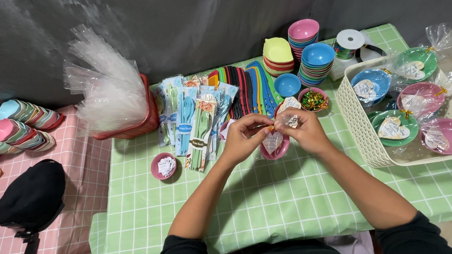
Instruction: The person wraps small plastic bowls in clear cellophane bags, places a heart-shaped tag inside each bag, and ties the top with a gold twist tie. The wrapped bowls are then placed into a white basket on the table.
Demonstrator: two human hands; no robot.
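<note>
My left hand [242,137] and my right hand [307,130] meet over the green checked table [263,205]. Between them they pinch the gathered top of a clear wrapper around a pink bowl [276,148] that carries a heart-shaped paper tag. Fingertips of both hands touch at a small gold tie on the wrapper's neck. The bowl rests low, just above the tablecloth.
A white basket [360,133] at right holds several wrapped bowls. Stacks of coloured bowls [316,62] stand at the back, beside a ribbon spool [349,42]. Packed cutlery sets [198,123], a red bin of clear bags [115,94], a small pink dish [163,166] and a black bag [32,197] lie left.
</note>
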